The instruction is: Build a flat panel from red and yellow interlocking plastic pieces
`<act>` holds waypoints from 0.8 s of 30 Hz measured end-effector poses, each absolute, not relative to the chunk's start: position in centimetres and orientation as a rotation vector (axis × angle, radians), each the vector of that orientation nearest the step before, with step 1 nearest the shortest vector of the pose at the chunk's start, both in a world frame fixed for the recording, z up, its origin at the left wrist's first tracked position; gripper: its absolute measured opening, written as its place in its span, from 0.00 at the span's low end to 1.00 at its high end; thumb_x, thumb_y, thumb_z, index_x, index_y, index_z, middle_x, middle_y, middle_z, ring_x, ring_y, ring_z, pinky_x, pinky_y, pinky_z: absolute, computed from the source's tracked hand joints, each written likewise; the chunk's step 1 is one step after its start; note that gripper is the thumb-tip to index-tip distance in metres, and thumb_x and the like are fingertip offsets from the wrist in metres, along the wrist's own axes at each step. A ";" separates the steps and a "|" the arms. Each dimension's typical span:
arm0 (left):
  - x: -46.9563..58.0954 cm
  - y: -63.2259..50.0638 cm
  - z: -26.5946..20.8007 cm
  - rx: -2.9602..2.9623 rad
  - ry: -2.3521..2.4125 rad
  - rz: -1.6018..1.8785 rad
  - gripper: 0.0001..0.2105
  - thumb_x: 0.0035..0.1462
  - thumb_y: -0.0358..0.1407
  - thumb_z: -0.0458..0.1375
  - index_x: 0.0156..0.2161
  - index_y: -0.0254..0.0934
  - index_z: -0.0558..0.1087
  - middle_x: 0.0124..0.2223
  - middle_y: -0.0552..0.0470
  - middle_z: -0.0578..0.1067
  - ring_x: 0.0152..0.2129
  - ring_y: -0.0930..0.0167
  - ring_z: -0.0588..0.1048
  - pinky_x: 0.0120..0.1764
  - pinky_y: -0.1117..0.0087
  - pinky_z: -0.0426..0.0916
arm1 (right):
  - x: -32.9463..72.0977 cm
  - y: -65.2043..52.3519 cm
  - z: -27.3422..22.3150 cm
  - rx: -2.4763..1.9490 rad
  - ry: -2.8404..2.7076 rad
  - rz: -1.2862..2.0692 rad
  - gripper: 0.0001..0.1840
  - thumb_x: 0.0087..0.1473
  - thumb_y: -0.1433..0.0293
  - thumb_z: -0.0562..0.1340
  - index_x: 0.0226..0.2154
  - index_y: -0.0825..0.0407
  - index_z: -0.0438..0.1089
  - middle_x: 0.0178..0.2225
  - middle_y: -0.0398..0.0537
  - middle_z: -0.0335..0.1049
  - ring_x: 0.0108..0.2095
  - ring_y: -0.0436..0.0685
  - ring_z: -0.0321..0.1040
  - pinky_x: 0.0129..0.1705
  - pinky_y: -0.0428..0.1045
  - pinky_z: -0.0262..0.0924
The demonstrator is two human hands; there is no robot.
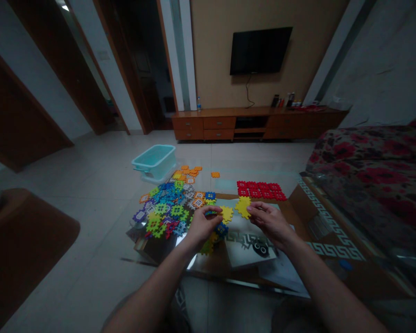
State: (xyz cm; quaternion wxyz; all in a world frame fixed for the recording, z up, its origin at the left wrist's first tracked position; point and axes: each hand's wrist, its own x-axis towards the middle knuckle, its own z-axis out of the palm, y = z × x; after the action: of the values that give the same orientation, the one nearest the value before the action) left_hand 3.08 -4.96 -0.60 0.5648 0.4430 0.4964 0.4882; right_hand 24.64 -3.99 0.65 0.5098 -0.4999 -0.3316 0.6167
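My left hand [205, 225] pinches a yellow interlocking tile [228, 213] with notched edges. In my right hand [268, 219] is a second yellow notched tile [243, 208], tilted and gripped at its right edge. A small gap separates the two tiles, which are held above the glass table. To the left of my left hand lies a mixed heap of coloured interlocking tiles [169, 199] in blue, green, purple, white and other colours. Beyond my right hand, red tiles [261, 190] lie joined in a flat panel.
A turquoise plastic tub [156, 159] stands at the table's far left, near several orange tiles [190, 172]. A single orange tile [215, 175] lies apart. A white box [249, 254] shows under my hands. A flowered sofa [374, 152] is on the right.
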 end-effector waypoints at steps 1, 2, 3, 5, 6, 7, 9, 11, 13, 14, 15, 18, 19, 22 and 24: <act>3.1 -5.0 -0.7 1.032 1.183 1.146 0.15 0.44 0.32 0.69 0.39 0.33 0.76 0.40 0.46 0.78 0.31 0.73 0.75 0.35 0.74 0.69 | 24.5 -4.0 0.6 -1.212 -0.805 1.496 0.26 0.28 0.60 0.79 0.30 0.52 0.71 0.28 0.42 0.75 0.27 0.48 0.68 0.30 0.43 0.63; 3.1 -5.0 -0.7 1.026 1.191 1.151 0.17 0.44 0.31 0.69 0.42 0.33 0.75 0.41 0.46 0.78 0.29 0.75 0.75 0.34 0.74 0.68 | 24.4 -4.1 0.6 -1.221 -0.816 1.506 0.27 0.29 0.60 0.79 0.32 0.52 0.71 0.28 0.42 0.75 0.27 0.48 0.69 0.30 0.44 0.63; 3.2 -5.1 -0.8 1.023 1.184 1.165 0.19 0.43 0.30 0.69 0.44 0.34 0.74 0.44 0.46 0.77 0.28 0.76 0.74 0.33 0.75 0.68 | 24.2 -4.2 0.5 -1.228 -0.835 1.517 0.28 0.29 0.60 0.79 0.33 0.51 0.70 0.28 0.42 0.75 0.27 0.49 0.69 0.29 0.44 0.62; 3.3 -5.3 -0.7 1.021 1.131 1.190 0.24 0.42 0.28 0.69 0.48 0.36 0.73 0.50 0.45 0.74 0.27 0.79 0.73 0.34 0.75 0.69 | 23.8 -4.3 0.3 -1.238 -0.883 1.536 0.30 0.31 0.60 0.78 0.36 0.51 0.70 0.28 0.43 0.75 0.27 0.50 0.69 0.28 0.45 0.61; 3.4 -5.4 -0.6 1.021 1.101 1.179 0.26 0.42 0.27 0.69 0.49 0.37 0.73 0.51 0.45 0.73 0.27 0.80 0.72 0.34 0.75 0.69 | 23.7 -4.3 0.2 -1.246 -0.908 1.544 0.30 0.32 0.60 0.78 0.37 0.51 0.70 0.28 0.44 0.75 0.27 0.50 0.69 0.28 0.45 0.60; 3.5 -5.5 -0.5 1.019 1.081 1.155 0.26 0.42 0.27 0.69 0.50 0.37 0.73 0.51 0.44 0.72 0.27 0.80 0.73 0.35 0.74 0.70 | 23.6 -4.3 0.0 -1.256 -0.930 1.547 0.30 0.33 0.60 0.78 0.38 0.51 0.70 0.27 0.44 0.75 0.26 0.50 0.68 0.28 0.45 0.60; 3.7 -5.7 -0.2 1.013 1.073 1.104 0.26 0.43 0.28 0.69 0.51 0.36 0.74 0.49 0.44 0.73 0.28 0.79 0.73 0.37 0.73 0.70 | 23.5 -4.3 -0.3 -1.280 -0.966 1.548 0.29 0.33 0.59 0.77 0.37 0.52 0.70 0.26 0.44 0.74 0.26 0.49 0.67 0.26 0.44 0.58; 3.8 -5.8 0.1 1.018 1.079 1.075 0.26 0.43 0.28 0.70 0.51 0.35 0.75 0.46 0.45 0.73 0.29 0.78 0.73 0.38 0.73 0.70 | 23.7 -4.3 -0.5 -1.294 -0.996 1.538 0.28 0.34 0.59 0.77 0.36 0.53 0.71 0.25 0.43 0.72 0.25 0.49 0.67 0.25 0.44 0.56; 3.9 -5.9 0.2 1.032 1.059 1.051 0.27 0.42 0.29 0.71 0.51 0.36 0.75 0.46 0.46 0.73 0.28 0.79 0.72 0.37 0.73 0.70 | 23.8 -4.3 -0.6 -1.292 -1.029 1.521 0.26 0.35 0.59 0.76 0.36 0.53 0.71 0.26 0.42 0.71 0.25 0.49 0.66 0.24 0.43 0.55; 3.9 -6.0 0.2 1.039 1.038 1.035 0.27 0.42 0.29 0.71 0.52 0.37 0.75 0.46 0.47 0.72 0.28 0.80 0.72 0.37 0.73 0.70 | 23.8 -4.3 -0.6 -1.288 -1.047 1.514 0.26 0.35 0.59 0.76 0.36 0.53 0.72 0.27 0.42 0.71 0.26 0.49 0.66 0.24 0.43 0.54; 4.0 -6.0 0.2 1.047 1.011 1.018 0.28 0.42 0.30 0.71 0.52 0.37 0.75 0.46 0.47 0.72 0.28 0.80 0.72 0.36 0.73 0.70 | 23.9 -4.3 -0.5 -1.284 -1.064 1.509 0.25 0.36 0.60 0.76 0.36 0.53 0.72 0.28 0.43 0.71 0.26 0.49 0.65 0.25 0.44 0.55; 4.0 -6.1 0.0 1.061 0.930 0.985 0.28 0.42 0.31 0.72 0.52 0.38 0.74 0.48 0.47 0.71 0.30 0.78 0.73 0.37 0.73 0.70 | 23.8 -4.3 -0.5 -1.269 -1.094 1.516 0.24 0.38 0.59 0.75 0.36 0.53 0.73 0.31 0.44 0.72 0.26 0.49 0.65 0.25 0.44 0.55; 4.0 -6.1 -0.1 1.064 0.909 0.981 0.29 0.41 0.31 0.72 0.52 0.37 0.74 0.48 0.46 0.72 0.31 0.77 0.74 0.37 0.73 0.71 | 23.8 -4.3 -0.5 -1.264 -1.097 1.518 0.24 0.38 0.59 0.75 0.36 0.53 0.73 0.31 0.44 0.72 0.27 0.49 0.65 0.26 0.44 0.56; 4.1 -6.1 -0.3 1.078 0.906 0.991 0.30 0.39 0.30 0.72 0.52 0.36 0.73 0.48 0.45 0.73 0.32 0.74 0.76 0.39 0.70 0.72 | 23.8 -4.2 -0.8 -1.258 -1.111 1.519 0.24 0.38 0.59 0.75 0.37 0.53 0.73 0.32 0.45 0.73 0.28 0.50 0.67 0.27 0.44 0.57; 4.2 -6.1 -0.3 1.091 0.925 0.997 0.31 0.40 0.31 0.72 0.52 0.34 0.73 0.48 0.43 0.74 0.32 0.74 0.76 0.41 0.68 0.73 | 23.9 -4.2 -1.1 -1.260 -1.133 1.520 0.23 0.39 0.59 0.75 0.37 0.52 0.74 0.33 0.45 0.74 0.30 0.51 0.68 0.29 0.45 0.58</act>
State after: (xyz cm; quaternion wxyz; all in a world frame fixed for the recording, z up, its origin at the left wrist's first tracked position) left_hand 4.16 -6.09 -0.26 0.6435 0.4789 0.4059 0.4379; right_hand 23.90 -4.18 -1.08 0.4191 -0.5023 -0.4520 0.6064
